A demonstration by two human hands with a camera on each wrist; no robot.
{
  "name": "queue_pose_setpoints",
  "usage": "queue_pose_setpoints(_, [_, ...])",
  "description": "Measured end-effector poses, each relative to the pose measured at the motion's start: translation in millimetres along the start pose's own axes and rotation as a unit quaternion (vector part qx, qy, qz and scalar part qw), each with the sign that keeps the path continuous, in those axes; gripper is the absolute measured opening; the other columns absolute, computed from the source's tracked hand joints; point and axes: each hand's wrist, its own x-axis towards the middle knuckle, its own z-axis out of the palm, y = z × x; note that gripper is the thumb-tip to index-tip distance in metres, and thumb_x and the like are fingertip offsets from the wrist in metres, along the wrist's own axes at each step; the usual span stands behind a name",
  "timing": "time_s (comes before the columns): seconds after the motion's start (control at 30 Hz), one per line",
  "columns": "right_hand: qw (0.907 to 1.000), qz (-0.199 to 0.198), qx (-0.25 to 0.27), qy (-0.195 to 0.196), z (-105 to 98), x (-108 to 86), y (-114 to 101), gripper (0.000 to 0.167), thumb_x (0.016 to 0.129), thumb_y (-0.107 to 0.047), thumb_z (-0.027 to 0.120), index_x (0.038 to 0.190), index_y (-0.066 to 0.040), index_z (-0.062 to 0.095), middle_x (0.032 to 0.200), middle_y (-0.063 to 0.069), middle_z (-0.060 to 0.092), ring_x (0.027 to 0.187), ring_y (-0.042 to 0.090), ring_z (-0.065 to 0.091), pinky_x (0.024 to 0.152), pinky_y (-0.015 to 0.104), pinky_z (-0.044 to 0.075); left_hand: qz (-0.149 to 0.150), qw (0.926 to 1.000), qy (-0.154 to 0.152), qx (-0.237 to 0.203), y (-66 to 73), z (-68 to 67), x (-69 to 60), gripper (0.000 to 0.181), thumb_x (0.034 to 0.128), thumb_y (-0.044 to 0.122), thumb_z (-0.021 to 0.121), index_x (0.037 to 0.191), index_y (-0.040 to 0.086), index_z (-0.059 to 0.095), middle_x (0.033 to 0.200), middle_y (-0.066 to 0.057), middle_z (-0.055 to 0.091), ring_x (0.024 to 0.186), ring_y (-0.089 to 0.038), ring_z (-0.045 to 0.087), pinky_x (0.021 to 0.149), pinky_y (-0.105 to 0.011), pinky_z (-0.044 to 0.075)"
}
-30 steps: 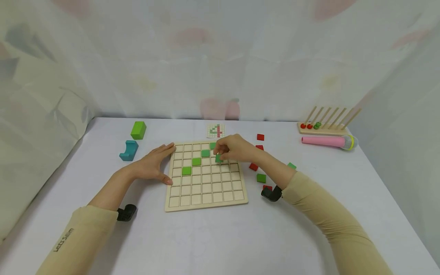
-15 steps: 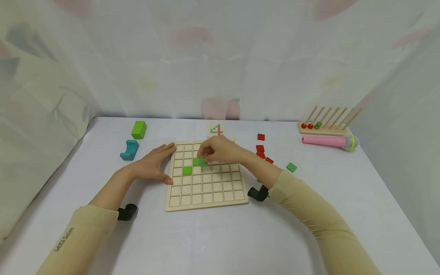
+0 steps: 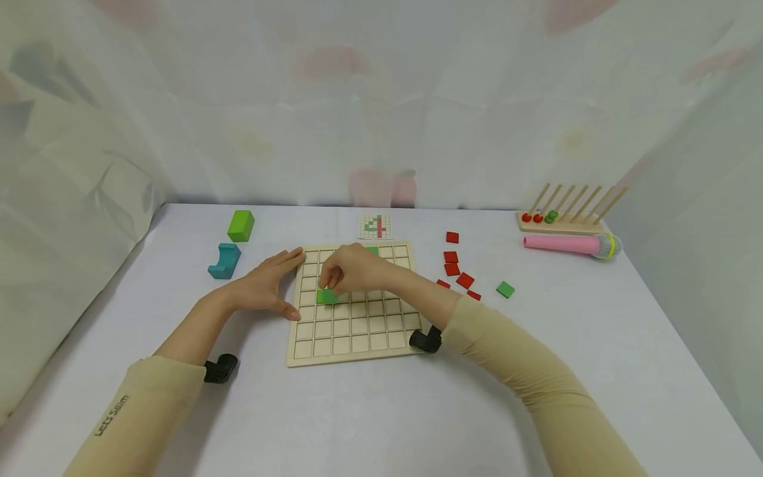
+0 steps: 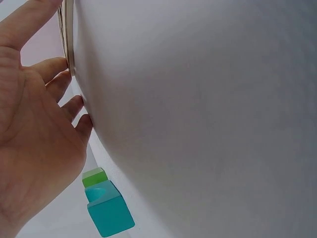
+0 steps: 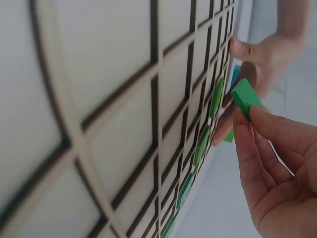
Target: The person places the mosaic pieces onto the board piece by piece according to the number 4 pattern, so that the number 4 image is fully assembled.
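My right hand (image 3: 354,268) pinches a green square tile (image 5: 246,97) between thumb and fingertips, just over the wooden grid board (image 3: 357,344). In the head view it overlaps a green tile (image 3: 320,297) lying in a cell on the board's left part. A diagonal row of several green tiles (image 5: 202,145) sits in the cells, seen best in the right wrist view; the right hand hides part of it from the head camera. My left hand (image 3: 265,285) has its fingers spread, thumb and fingertips touching the board's left edge.
Several red tiles (image 3: 451,257) and a loose green tile (image 3: 505,289) lie right of the board. Behind it is a pattern card (image 3: 375,226). A green block (image 3: 241,226) and teal arch (image 3: 224,261) stand left; a pink microphone (image 3: 563,244) and peg rack (image 3: 560,224) lie right.
My right hand has moved left and toward me along the green diagonal, carrying the tile to the nearest green tile. The red tiles came into fuller view. My left hand stayed put.
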Motion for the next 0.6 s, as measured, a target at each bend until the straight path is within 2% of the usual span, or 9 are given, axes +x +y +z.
queue_pose_setpoints(0.23, [0.9998,0.002,-0.018,-0.007,11,4.9,-4,0.018,0.081,0.002,0.072,0.094,-0.01,0.076,0.091,0.002,0.075,0.08,0.005,0.067,0.074,0.013,0.053,0.002,1.0,0.002,0.001,1.2,-0.9,-1.2,0.127,0.0626,0.047,0.09,0.157,0.0,0.019,0.168,-0.017,0.01,0.152,-0.05,0.004,0.12,-0.07,0.008])
queue_pose_setpoints(0.6, [0.9996,0.01,-0.022,-0.016,19,2.6,-8,0.018,0.082,-0.001,0.074,0.099,-0.009,0.076,0.095,0.004,0.075,0.082,0.005,0.066,0.074,0.013,0.052,0.001,1.0,0.002,0.0,-1.2,0.5,0.3,0.127,0.0627,0.048,0.09,0.157,0.001,0.018,0.168,-0.017,0.009,0.153,-0.05,0.003,0.12,-0.07,0.008])
